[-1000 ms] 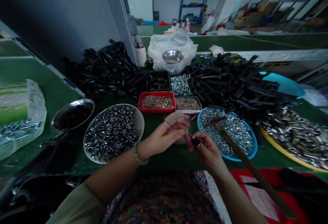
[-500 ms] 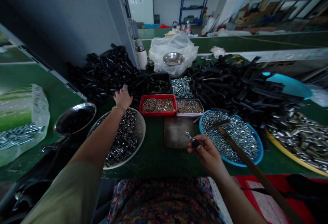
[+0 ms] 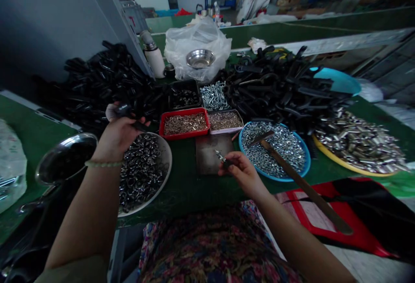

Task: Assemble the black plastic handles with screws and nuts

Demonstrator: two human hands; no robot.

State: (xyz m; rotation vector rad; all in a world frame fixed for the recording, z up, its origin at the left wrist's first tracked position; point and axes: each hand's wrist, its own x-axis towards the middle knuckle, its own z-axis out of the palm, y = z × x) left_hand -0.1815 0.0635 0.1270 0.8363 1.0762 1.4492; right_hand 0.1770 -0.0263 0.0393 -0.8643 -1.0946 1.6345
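My left hand [image 3: 121,131] is closed around a black plastic part [image 3: 128,112], just in front of a heap of black parts [image 3: 110,75] and over the back edge of a round tray of dark metal clips [image 3: 145,170]. Between the fingers of my right hand [image 3: 241,170] is a small metal-and-black piece [image 3: 223,159], its silvery tip pointing up and left. That hand hovers at the front right of a flat metal plate [image 3: 207,166]. Behind the plate stand a red tray of thin pins [image 3: 184,124] and a tray of small fittings [image 3: 226,120].
On the right, a hammer [image 3: 292,175] lies across a blue basin of nuts [image 3: 279,149]. Beyond it are a yellow-rimmed tray of metal sleeves [image 3: 359,144] and another black heap [image 3: 275,93]. A steel bowl [image 3: 66,157] sits at left.
My left hand has come back from the left heap with a black part in it. The view has shifted, while my right hand still holds its small piece near the plate.
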